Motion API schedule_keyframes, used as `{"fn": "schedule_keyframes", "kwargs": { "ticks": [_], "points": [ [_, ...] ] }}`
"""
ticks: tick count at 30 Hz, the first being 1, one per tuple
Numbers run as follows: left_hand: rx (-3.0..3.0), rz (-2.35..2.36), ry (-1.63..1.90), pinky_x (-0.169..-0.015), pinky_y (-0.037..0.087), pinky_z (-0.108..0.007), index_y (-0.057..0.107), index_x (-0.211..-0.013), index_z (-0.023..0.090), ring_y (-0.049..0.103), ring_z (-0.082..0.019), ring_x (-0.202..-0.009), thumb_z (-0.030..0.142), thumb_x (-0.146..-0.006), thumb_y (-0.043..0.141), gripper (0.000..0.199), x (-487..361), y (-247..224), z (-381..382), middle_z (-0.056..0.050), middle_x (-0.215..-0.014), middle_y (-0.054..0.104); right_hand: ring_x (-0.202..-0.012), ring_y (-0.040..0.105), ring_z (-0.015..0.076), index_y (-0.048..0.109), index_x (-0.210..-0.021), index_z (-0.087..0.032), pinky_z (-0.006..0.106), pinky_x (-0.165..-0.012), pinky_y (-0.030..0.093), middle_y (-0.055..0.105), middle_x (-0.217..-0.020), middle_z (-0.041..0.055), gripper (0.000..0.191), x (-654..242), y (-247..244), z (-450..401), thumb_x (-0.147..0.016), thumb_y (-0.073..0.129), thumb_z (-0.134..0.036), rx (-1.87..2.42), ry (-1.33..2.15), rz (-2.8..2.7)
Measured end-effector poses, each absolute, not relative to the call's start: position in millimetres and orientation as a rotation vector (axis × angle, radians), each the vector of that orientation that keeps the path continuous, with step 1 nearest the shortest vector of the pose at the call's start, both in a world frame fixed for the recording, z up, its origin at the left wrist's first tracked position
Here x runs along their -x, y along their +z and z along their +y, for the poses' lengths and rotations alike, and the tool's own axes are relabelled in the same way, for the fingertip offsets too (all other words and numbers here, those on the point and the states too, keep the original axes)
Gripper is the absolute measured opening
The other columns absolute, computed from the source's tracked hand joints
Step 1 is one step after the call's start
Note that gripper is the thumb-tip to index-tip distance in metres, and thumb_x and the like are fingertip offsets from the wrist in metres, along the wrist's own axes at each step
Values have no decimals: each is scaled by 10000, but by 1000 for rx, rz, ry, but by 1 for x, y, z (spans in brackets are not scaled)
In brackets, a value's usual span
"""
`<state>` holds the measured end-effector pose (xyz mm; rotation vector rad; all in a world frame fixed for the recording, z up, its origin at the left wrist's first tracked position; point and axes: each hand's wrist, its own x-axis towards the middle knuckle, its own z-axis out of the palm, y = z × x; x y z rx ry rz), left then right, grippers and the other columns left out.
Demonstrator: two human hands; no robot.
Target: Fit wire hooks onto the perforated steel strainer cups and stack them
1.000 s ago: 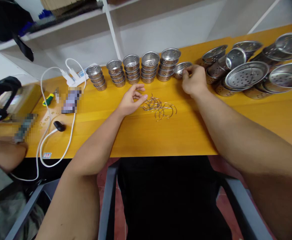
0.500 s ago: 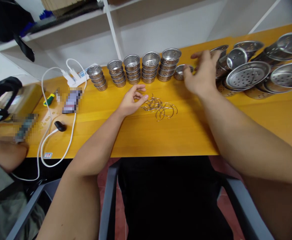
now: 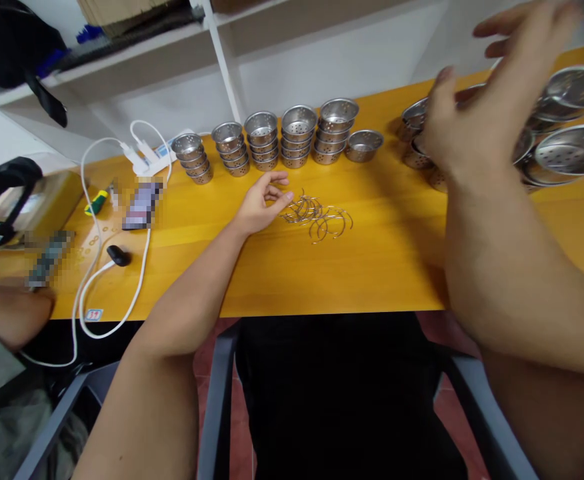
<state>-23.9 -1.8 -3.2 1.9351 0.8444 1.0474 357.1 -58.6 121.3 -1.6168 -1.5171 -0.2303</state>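
Observation:
My left hand (image 3: 265,203) rests on the table with its fingers loosely curled and apart, holding nothing. Its thumb lies at the edge of a tangle of thin curved metal wires (image 3: 317,212). Raised over the right side, my right hand (image 3: 492,113) is open and slightly blurred, with nothing between its fingers. It hides part of a group of perforated metal strainer cups (image 3: 575,150) that lie tilted or nested. A single strainer cup (image 3: 365,145) stands upright beside the rightmost stack of strainer cups (image 3: 339,127).
More stacks of strainer cups (image 3: 262,137) form a row along the wall. At the left are a power strip (image 3: 152,160), white cables, a phone (image 3: 143,205), a yellow-green tool (image 3: 97,203) and a black plug-like piece (image 3: 119,255). Another person's arm (image 3: 12,310) rests at the table's left edge.
My right hand has moved right and up, away from the single cup to above the cups on the right. My left hand has stayed by the wires.

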Motion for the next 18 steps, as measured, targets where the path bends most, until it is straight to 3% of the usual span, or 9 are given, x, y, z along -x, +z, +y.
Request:
{"fn": "schedule_keyframes", "kwargs": {
  "ticks": [2, 3, 5, 7, 11, 15, 18],
  "points": [
    [-1929, 850, 1051, -1042, 722, -337, 732, -1543, 239, 886, -155, -1065, 375, -1102, 958, 514, 24, -3, -2, -125, -1496, 877, -1605, 746, 358, 711, -1660, -85, 556, -1252, 673, 716, -1745, 281, 467, -371, 134, -66, -1233, 685, -273, 1618, -292, -1403],
    [-1926, 850, 1053, -1041, 724, -338, 735, -1539, 238, 886, -154, -1061, 371, -1098, 959, 511, 24, -4, -2, -126, -1490, 879, -1563, 785, 355, 740, -1664, -88, 551, -1252, 680, 748, -1724, 266, 487, -377, 137, -69, -1255, 729, -352, 1684, -298, -1353],
    [-1922, 845, 1058, -1041, 725, -338, 742, -1527, 234, 884, -151, -1047, 364, -1093, 961, 504, 24, -4, -2, -126, -1475, 882, -1689, 722, 416, 701, -1774, -66, 582, -1400, 596, 669, -1830, 316, 738, -385, 138, -71, -1201, 904, -483, 1937, -210, -1332],
    [-1914, 850, 1057, -1044, 723, -335, 750, -1516, 232, 881, -144, -1029, 357, -1089, 964, 493, 23, -4, -2, -121, -1460, 888, -1804, 612, 503, 690, -1818, -96, 659, -1479, 505, 609, -1887, 358, 899, -388, 132, -66, -1097, 1040, -502, 2218, -17, -1409],
    [-1889, 872, 1054, -1044, 712, -320, 768, -1493, 233, 875, -137, -1028, 347, -1074, 975, 481, 23, -3, -2, -111, -1446, 898, -1746, 643, 565, 809, -1588, -183, 819, -1449, 387, 726, -1789, 339, 539, -396, 109, -41, -1161, 898, -501, 2482, 67, -1577],
    [-1875, 864, 1049, -1045, 710, -324, 778, -1467, 224, 867, -142, -1027, 376, -1056, 981, 483, 24, -1, -3, -116, -1431, 898, -1622, 728, 500, 865, -1429, -158, 795, -1445, 321, 814, -1640, 313, 343, -402, 99, -27, -1225, 738, -402, 2552, 36, -1544],
    [-1865, 869, 1048, -1045, 711, -330, 780, -1453, 224, 862, -146, -1024, 414, -1040, 992, 502, 24, -1, -3, -116, -1418, 896, -1595, 765, 442, 907, -1403, -161, 728, -1445, 380, 847, -1599, 289, 266, -395, 102, -31, -1198, 768, -258, 2551, -61, -1467]
  ]
}}
